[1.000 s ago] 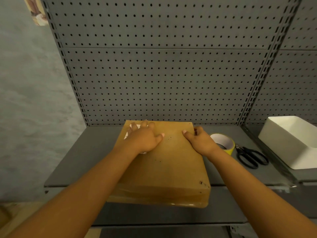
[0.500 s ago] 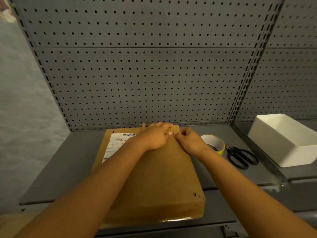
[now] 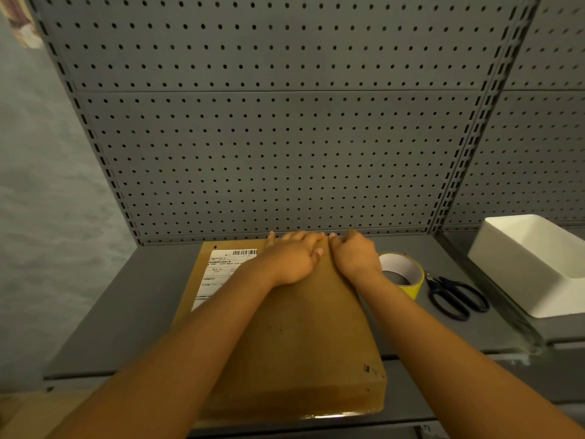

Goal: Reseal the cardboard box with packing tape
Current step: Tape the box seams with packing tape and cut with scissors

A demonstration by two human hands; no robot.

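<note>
A flat brown cardboard box point(image 3: 304, 337) lies on the grey shelf point(image 3: 126, 318), its near end sticking out past the shelf's front edge. A white shipping label point(image 3: 221, 270) covers its far left corner. My left hand point(image 3: 292, 259) rests flat on the box top near the far edge, holding nothing. My right hand point(image 3: 354, 255) sits right beside it, touching it, with fingers bent down over the far edge; whether they grip is hidden. A roll of yellow packing tape point(image 3: 402, 272) lies just right of the box, by my right wrist.
Black scissors point(image 3: 456, 296) lie to the right of the tape roll. A white plastic bin point(image 3: 535, 264) stands on the neighbouring shelf at far right. A grey pegboard wall point(image 3: 285, 137) rises directly behind the box. A grey wall is on the left.
My hands have slid from apart on the box top to side by side at its far edge. The label, earlier under my left hand, now shows.
</note>
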